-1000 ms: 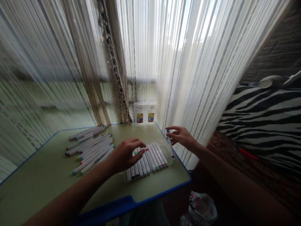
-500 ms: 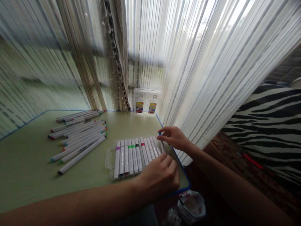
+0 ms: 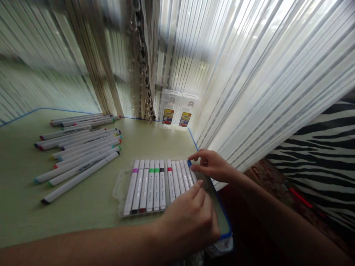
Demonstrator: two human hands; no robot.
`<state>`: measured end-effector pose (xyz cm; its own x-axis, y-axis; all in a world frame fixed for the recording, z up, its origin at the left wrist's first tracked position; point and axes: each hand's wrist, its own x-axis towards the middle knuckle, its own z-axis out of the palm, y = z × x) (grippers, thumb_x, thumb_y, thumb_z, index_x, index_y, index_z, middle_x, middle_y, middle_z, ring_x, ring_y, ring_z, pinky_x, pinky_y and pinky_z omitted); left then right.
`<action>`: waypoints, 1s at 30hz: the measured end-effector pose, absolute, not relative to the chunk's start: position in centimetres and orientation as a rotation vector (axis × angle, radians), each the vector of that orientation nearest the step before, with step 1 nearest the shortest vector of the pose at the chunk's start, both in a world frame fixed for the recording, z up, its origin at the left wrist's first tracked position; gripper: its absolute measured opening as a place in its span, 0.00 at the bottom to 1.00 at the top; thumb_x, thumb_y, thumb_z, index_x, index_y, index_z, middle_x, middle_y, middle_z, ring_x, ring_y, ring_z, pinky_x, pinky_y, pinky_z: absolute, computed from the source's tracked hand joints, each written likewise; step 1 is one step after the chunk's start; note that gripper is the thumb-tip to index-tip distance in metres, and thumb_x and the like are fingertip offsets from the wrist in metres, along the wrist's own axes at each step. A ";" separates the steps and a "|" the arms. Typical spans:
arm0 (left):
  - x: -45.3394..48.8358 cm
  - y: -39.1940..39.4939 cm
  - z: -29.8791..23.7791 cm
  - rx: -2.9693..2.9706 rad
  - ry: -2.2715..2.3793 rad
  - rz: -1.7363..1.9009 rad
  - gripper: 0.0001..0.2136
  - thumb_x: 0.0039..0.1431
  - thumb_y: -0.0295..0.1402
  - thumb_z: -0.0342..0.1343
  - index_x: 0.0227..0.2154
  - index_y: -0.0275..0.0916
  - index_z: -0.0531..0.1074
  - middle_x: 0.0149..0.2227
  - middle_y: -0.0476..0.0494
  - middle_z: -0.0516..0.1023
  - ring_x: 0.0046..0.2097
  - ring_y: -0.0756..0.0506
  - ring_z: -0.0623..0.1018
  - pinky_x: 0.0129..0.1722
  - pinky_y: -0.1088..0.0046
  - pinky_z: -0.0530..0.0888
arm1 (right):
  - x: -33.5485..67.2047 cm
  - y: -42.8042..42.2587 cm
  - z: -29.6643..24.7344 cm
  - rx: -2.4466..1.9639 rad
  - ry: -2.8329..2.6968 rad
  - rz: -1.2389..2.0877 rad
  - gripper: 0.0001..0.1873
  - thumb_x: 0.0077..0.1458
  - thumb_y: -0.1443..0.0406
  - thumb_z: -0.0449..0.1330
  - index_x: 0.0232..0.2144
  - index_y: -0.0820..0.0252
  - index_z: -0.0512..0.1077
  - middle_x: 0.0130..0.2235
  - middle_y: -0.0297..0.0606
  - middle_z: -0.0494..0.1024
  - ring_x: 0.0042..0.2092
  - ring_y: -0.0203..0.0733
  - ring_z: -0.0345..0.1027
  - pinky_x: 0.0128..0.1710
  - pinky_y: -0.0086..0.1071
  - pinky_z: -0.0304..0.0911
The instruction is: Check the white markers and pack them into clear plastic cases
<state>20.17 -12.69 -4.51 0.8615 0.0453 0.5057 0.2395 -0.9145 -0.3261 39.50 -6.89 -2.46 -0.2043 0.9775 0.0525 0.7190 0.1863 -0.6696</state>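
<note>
A clear plastic marker case (image 3: 119, 188) lies on the green table (image 3: 83, 201), filled with a row of several white markers. My right hand (image 3: 212, 166) pinches a blue-capped marker (image 3: 191, 170) at the right end of the row, pressing it down into the case. My left hand (image 3: 191, 218) reaches across at the case's near right corner, fingers curled and fingertips resting on the markers' lower ends. It grips nothing that I can see.
Several loose white markers (image 3: 80, 153) lie in a fan at the left of the table. Two clear boxes with yellow labels (image 3: 177, 112) stand at the back by striped curtains. A zebra-pattern cushion (image 3: 327, 147) is at the right, past the table's blue edge.
My left hand slid from the middle of the marker row to its near right corner. My right hand brought the blue-capped marker down into the right end of the case.
</note>
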 end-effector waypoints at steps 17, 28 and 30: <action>20.3 -13.1 -4.1 -2.675 -0.146 -0.867 0.07 0.57 0.24 0.51 0.27 0.35 0.73 0.22 0.42 0.74 0.24 0.43 0.75 0.46 0.55 0.77 | 39.4 -6.7 -2.2 -1.649 -1.952 0.920 0.20 0.49 0.58 0.67 0.42 0.64 0.78 0.34 0.35 0.68 0.27 0.32 0.64 0.27 0.29 0.61; 19.6 -14.3 -2.9 -2.847 -0.244 -0.676 0.08 0.59 0.30 0.58 0.26 0.33 0.74 0.25 0.36 0.79 0.29 0.39 0.80 0.43 0.54 0.77 | 37.3 -7.8 -2.5 -1.639 -1.932 0.943 0.20 0.49 0.58 0.66 0.42 0.65 0.76 0.34 0.34 0.68 0.25 0.31 0.63 0.25 0.28 0.58; 19.0 -14.7 -2.2 -2.891 -0.282 -0.616 0.09 0.58 0.32 0.59 0.25 0.33 0.74 0.25 0.36 0.78 0.28 0.40 0.79 0.40 0.56 0.77 | 36.4 -8.0 -2.4 -1.650 -1.953 0.900 0.19 0.49 0.59 0.66 0.42 0.64 0.76 0.34 0.34 0.68 0.26 0.32 0.64 0.25 0.28 0.59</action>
